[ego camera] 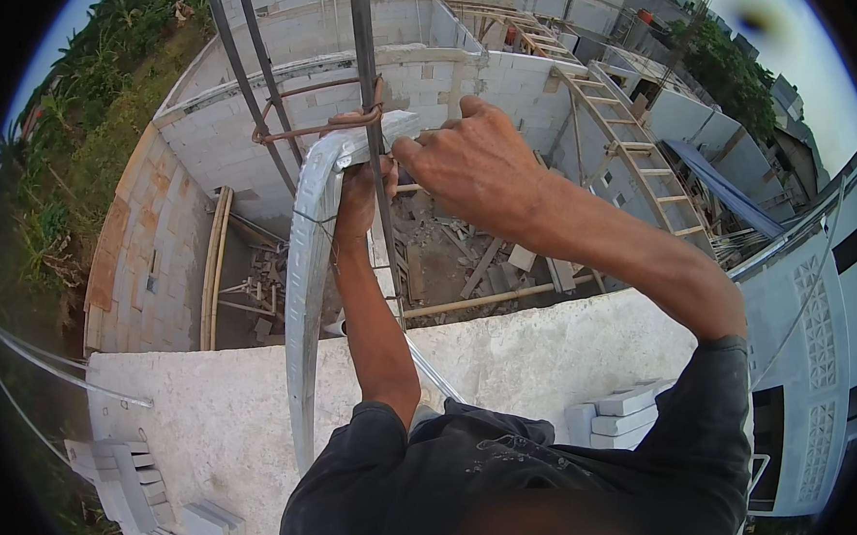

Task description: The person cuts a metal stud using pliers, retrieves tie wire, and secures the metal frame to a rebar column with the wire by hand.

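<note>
A light galvanized steel channel (312, 247) rises from beside my body and bends over at its top, against upright steel reinforcing bars (367, 53). My left hand (359, 198) grips this channel from behind, near the bend, and the metal hides part of the hand. Close on the right, my right hand (478, 161) is raised with curled fingers at the nearest bar; what they pinch, if anything, is too small to tell. A rusty stirrup (312, 129) rings the bars just above the left hand. Thin binding wire (318, 219) loops around the channel lower down.
Beyond the pale concrete slab (533, 346) the level drops to a floor littered with boards and rubble (472, 262). A wooden ladder (624, 143) leans at the right. Light blocks (624, 416) are stacked at right, others (116, 476) at lower left. A bamboo pole (499, 305) lies past the slab edge.
</note>
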The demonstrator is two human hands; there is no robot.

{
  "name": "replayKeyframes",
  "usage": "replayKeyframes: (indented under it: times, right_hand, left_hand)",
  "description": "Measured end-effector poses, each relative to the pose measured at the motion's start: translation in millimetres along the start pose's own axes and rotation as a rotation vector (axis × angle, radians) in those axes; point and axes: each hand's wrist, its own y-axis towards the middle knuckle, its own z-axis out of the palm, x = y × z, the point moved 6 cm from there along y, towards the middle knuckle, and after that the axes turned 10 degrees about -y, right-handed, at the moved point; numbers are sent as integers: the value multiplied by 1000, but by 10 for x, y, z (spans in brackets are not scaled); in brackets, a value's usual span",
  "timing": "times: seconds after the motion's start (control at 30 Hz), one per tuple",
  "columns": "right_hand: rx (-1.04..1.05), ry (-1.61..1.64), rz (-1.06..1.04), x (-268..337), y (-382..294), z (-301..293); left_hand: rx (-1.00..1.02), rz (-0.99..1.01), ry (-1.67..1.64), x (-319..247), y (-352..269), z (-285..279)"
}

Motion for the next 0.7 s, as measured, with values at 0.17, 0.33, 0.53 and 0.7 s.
replayKeyframes:
  times: [0.17, 0.33, 0.53, 0.7]
  right_hand:
    - [26, -73, -31, -89, -43, 61]
    - [-187, -248, -41, -71, -149, 1]
    - [-61, -263, -119, -2, -85, -165]
    - [-182, 9, -39, -384, 113, 89]
  left_hand:
    - [50, 5, -10, 28, 30, -50]
    - [7, 104, 20, -8, 25, -14]
    - [93, 128, -14, 100, 26, -136]
    - [123, 159, -36, 45, 33, -92]
